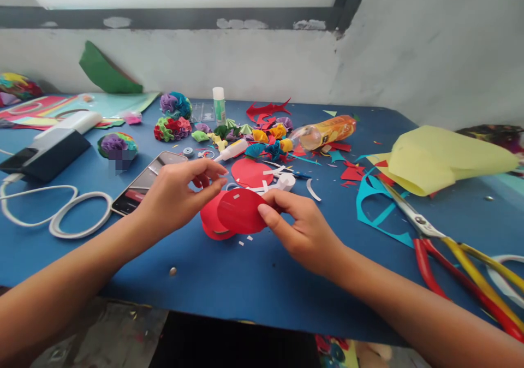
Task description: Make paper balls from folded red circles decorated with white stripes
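Observation:
My right hand (303,226) pinches the edge of a dark red paper circle (241,213) between thumb and fingers, holding it tilted above the table. A small white square (236,196) sits near the circle's upper edge. Just left of it hovers my left hand (184,185), its fingers bent and thumb apart from the index finger, with nothing visible between them. Partly hidden under the held circle are more red paper circles (216,232). Another red circle (251,171) lies behind, with white strips (275,170) across it. Tiny white bits (241,243) are scattered on the tabletop in front.
Scissors (421,223) with red and yellow handles lie at right beside blue paper scraps (368,204) and yellow paper (434,158). A phone (143,185) and white cable (77,231) are at left. Behind stand a glue stick (219,106), paper flowers and a plastic bottle (323,131).

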Tool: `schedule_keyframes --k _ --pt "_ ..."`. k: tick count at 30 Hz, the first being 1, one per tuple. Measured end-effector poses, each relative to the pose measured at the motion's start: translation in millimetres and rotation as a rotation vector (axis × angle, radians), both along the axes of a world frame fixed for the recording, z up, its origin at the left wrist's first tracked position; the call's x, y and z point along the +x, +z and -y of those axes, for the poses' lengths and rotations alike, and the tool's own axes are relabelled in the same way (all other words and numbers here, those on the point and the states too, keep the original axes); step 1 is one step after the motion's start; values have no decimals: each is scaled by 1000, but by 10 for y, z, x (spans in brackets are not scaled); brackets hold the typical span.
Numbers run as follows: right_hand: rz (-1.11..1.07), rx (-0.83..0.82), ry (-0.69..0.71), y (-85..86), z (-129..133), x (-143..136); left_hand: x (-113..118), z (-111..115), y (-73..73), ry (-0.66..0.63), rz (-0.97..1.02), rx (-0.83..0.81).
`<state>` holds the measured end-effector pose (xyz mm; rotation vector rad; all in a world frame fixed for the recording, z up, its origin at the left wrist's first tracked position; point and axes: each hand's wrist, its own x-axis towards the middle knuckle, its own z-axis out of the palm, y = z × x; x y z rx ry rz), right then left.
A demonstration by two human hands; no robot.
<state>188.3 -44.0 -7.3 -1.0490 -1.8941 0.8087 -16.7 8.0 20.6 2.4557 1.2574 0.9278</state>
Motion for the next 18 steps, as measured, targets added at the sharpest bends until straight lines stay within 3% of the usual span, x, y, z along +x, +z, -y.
schedule_keyframes --k 6,13,18 --pt "-30 -24 -1 -19 -18 7 26 71 67 -42 24 -142" --pt "-36 -32 -9 -30 -33 -11 -39 -66 23 89 -85 1" --pt "-41 -39 -29 -33 -38 -3 -71 -131 0 147 -87 -95"
